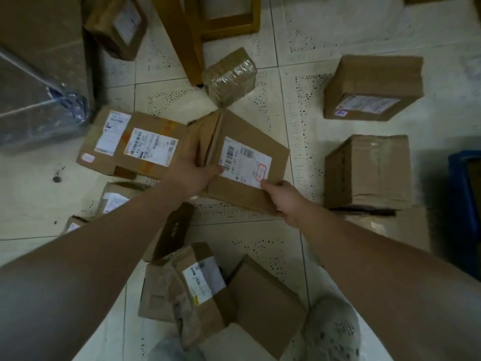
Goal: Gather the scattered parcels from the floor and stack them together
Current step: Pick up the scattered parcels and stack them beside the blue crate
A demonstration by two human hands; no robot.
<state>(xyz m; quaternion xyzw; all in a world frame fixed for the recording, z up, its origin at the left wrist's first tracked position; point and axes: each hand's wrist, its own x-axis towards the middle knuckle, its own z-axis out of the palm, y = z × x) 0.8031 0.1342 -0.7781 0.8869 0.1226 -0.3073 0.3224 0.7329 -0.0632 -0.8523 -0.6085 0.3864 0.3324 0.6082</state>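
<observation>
A flat cardboard parcel with a white barcode label [250, 142] lies in the middle of the tiled floor. My left hand [194, 170] grips its left edge, thumb on top. My right hand [283, 201] grips its near right edge, thumb on the label's corner. Touching its left side lies a wider parcel with two labels [130, 144]. A small tape-wrapped parcel [230, 76] sits just beyond. Two boxes stand to the right, a labelled box [372, 87] and a taped box [367, 170]. Several parcels [208, 295] lie close under my arms.
A wooden furniture frame [187, 35] stands at the top centre. A large plastic-wrapped carton [39, 74] fills the top left, with another labelled parcel [119, 24] beside it. A blue crate [466, 204] sits at the right edge. More small parcels [114, 199] lie under my left forearm.
</observation>
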